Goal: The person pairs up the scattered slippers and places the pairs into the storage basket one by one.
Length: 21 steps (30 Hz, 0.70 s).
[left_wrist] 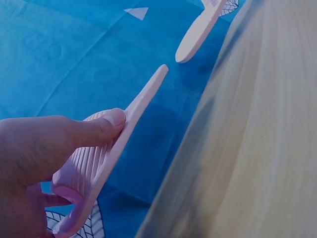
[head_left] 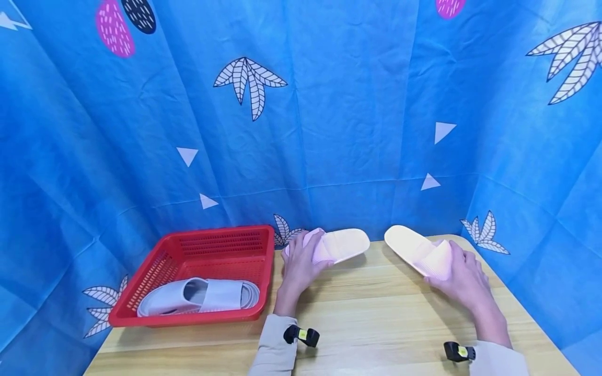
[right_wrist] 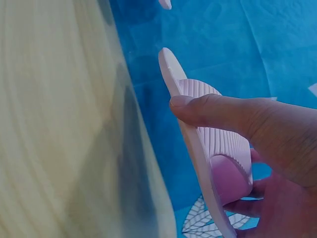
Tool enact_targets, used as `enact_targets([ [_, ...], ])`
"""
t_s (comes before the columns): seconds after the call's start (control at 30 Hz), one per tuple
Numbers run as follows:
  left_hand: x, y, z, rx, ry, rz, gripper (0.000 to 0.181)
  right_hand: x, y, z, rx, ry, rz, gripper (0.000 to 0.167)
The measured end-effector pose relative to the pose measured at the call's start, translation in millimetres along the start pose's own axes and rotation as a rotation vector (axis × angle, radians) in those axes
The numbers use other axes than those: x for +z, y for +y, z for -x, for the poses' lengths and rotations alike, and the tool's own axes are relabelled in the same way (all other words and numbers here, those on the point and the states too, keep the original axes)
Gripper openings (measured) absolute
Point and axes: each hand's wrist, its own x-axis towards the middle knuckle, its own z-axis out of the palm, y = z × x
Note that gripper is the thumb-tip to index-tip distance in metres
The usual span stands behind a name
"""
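A pale pink slide slipper point(head_left: 345, 244) with a ribbed strap is in my left hand point(head_left: 299, 263), near the back of the table. The thumb lies along the sole's edge in the left wrist view, with the other fingers around the strap end. My right hand point(head_left: 463, 277) grips a matching pink slipper point(head_left: 408, 244) farther right. In the right wrist view its thumb presses on the sole's edge and the fingers reach behind the strap. Both slippers are tilted and held above the table, their heel ends pointing toward each other with a gap between.
A red perforated basket point(head_left: 188, 319) stands at the table's left, with light grey slippers point(head_left: 223, 295) lying in it. The wooden table point(head_left: 376, 324) ends at a blue patterned curtain point(head_left: 348, 115) at the back and sides.
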Motion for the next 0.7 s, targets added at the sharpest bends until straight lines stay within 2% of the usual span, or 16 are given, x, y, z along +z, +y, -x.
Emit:
enact_targets([
  [0.17, -10.8, 7.8, -0.3, 0.026, 0.057, -0.02, 0.081, -8.8, -5.9, -1.2, -0.03, 0.064, -0.022, 0.112],
  [0.5, -36.5, 17.8, 0.5, 0.087, 0.152, -0.032, 0.083, -30.1, -23.0, 0.7, -0.088, 0.2, -0.022, 0.117],
  [0.7, -49.1, 22.8, 4.0, 0.113, 0.202, -0.058, 0.086, -41.9, -33.5, 2.9, -0.115, 0.24, -0.024, 0.116],
])
